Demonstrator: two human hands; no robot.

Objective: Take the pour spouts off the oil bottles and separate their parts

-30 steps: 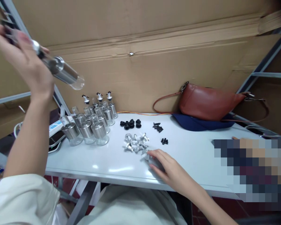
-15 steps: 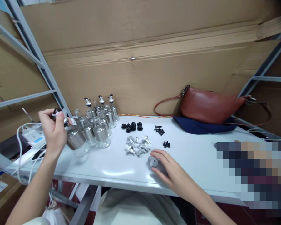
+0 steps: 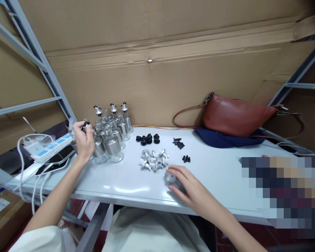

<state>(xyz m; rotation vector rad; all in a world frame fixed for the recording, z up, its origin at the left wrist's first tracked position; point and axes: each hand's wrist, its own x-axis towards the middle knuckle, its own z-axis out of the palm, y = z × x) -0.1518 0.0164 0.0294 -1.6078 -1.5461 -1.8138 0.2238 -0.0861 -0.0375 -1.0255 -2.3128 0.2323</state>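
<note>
My left hand (image 3: 84,141) is closed around a pourer spout (image 3: 86,125) with a black flip cap, at the left end of a cluster of glass bottles (image 3: 112,145) with steel sleeves. The bottle under this spout is largely hidden by the hand. Several bottles at the back carry fitted pourer spouts (image 3: 113,107). On the right, my right hand (image 3: 190,187) has its fingertips and thumb on either side of a silver pourer top (image 3: 170,177), low over the table. Beyond it lies a pile of silver pourer tops (image 3: 153,161).
Black stoppers (image 3: 148,139), black caps (image 3: 179,142) and small black pieces (image 3: 186,159) lie in groups on the white table (image 3: 136,182). A brown bag (image 3: 236,115) rests on a navy cloth item (image 3: 220,138). A power strip (image 3: 55,146) with cables is at left; a blurred-out person at right.
My left hand has moved right and away from me, carrying the bottle by its spout to the edge of the cluster. My right hand stays almost where it was, around the silver pourer top.
</note>
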